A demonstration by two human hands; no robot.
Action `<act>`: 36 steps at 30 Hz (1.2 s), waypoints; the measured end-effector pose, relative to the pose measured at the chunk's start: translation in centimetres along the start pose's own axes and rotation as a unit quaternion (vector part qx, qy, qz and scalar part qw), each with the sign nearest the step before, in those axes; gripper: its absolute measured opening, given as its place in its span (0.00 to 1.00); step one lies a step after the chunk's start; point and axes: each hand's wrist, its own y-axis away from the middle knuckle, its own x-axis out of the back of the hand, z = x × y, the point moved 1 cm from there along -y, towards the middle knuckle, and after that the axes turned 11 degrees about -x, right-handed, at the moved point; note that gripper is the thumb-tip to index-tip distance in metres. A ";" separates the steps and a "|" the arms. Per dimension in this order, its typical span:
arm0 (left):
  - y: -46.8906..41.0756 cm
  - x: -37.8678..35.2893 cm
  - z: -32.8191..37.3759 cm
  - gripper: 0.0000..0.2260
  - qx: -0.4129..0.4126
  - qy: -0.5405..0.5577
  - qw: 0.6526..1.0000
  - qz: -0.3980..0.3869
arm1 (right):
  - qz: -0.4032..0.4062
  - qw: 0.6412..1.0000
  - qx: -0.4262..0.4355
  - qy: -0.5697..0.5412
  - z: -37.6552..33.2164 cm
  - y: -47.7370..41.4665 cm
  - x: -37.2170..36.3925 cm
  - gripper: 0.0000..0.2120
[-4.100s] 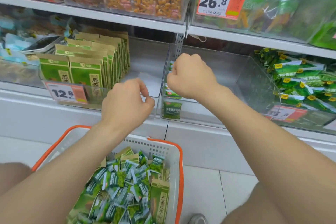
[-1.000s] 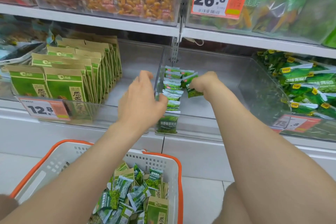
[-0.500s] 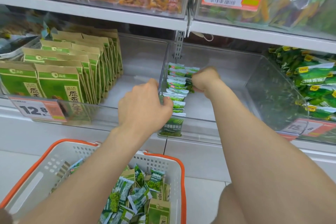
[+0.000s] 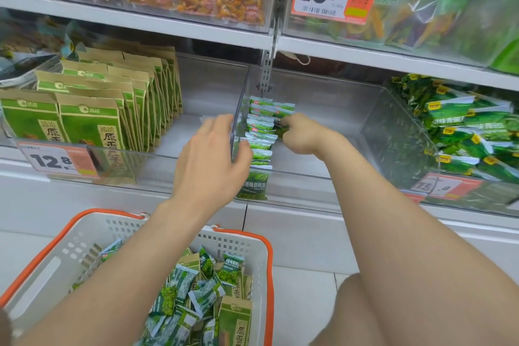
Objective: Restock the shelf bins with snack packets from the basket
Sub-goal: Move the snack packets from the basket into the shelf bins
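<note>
Green packets [image 4: 261,126] in centre bin [image 4: 309,182], your right hand [image 4: 304,135] pinching them, left hand [image 4: 210,160] straight-fingered on its wall.

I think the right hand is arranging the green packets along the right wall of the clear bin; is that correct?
No: the head view shows the right hand arranging the green packets along the left wall of the clear bin.
</note>
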 end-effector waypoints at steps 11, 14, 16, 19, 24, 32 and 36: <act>8.3 0.6 -1.9 0.07 -0.123 -0.010 0.992 -0.025 | 0.073 0.973 0.202 -0.081 -3.7 15.5 1.3 0.13; 10.2 -1.0 -3.9 0.05 -0.022 0.008 0.978 -0.208 | -0.069 0.967 0.239 0.062 -4.1 17.0 -2.2 0.11; 11.4 -2.2 -5.1 0.07 0.019 -0.020 0.944 -0.328 | -0.089 0.953 0.245 0.155 -3.8 16.4 -5.2 0.11; 13.4 -4.3 -6.2 0.12 0.029 -0.049 0.878 -0.474 | -0.141 0.929 0.225 0.258 -3.3 15.5 -9.1 0.14; 16.1 -7.3 -7.0 0.09 -0.011 -0.112 0.793 -0.598 | -0.196 0.895 0.217 0.337 -3.4 14.2 -11.9 0.19; 20.1 -11.3 -7.4 0.33 -0.125 -0.215 0.699 -0.670 | -0.203 0.888 0.235 0.339 -4.6 12.9 -13.0 0.18; 20.3 -11.7 -8.1 0.28 -0.098 -0.191 0.718 -0.662 | -0.198 0.887 0.234 0.345 -4.6 12.5 -12.5 0.19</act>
